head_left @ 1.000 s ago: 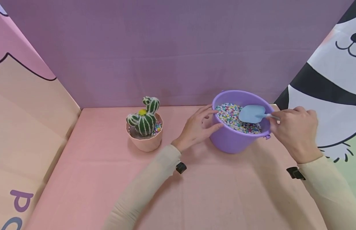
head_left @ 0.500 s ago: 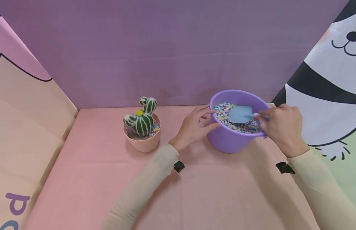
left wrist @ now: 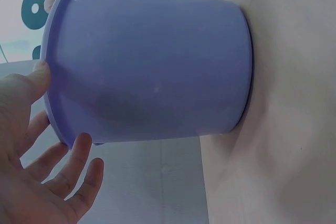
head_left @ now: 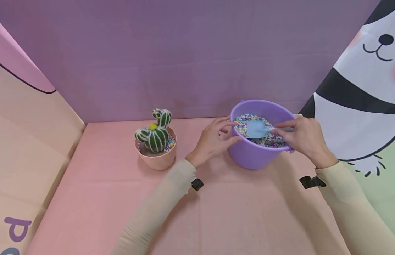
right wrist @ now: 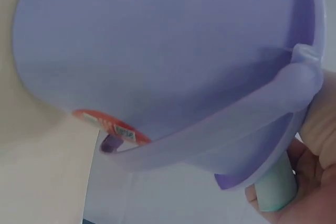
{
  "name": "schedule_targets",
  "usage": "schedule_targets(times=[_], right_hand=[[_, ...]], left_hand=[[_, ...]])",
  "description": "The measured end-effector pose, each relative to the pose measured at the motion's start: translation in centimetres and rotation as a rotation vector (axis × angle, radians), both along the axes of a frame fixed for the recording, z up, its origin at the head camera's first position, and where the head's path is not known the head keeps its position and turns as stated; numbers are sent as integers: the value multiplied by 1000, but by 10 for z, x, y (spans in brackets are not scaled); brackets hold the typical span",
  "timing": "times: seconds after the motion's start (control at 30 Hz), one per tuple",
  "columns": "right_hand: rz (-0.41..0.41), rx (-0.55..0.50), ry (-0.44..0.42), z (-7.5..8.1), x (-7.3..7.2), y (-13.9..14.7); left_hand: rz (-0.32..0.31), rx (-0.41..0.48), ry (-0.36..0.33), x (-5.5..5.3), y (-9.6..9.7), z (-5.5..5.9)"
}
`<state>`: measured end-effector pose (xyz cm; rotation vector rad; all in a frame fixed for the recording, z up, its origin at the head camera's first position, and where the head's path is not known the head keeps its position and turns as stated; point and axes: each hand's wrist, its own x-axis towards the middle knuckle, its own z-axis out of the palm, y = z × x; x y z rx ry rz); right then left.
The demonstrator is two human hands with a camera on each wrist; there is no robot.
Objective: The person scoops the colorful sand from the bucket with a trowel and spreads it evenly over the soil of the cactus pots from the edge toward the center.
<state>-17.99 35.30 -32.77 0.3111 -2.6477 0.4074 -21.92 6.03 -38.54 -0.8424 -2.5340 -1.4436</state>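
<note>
Blue, the scoop is lying over beads inside a purple bucket; the right hand is pinching the scoop's handle. Wide-spread, the left hand is touching the rim. Leftward, a potted cactus is standing.

- Head view looks forward and down over the pink surface, farthest back
- Left wrist view faces the purple bucket up close, turned sideways
- Right wrist view, nearer yet, faces its handle side
- All three share the bucket
</note>
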Motion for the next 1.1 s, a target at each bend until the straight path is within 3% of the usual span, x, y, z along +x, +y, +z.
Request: schedule_targets(times=[0.23,0.57,0.9,1.1], right_hand=[[23,-13,-18,-1,6,-4],[-100,-44,-32,1,16,-9],[-195,-244,-44,5,23,0],[-228,-287,-66,8,27,4]], left_hand=[[-13,8,-13,0,0,-3],[9,-58,76,-4,-1,-3],[11,-58,108,-5,-2,-3],[8,-49,87,-5,-2,-4]])
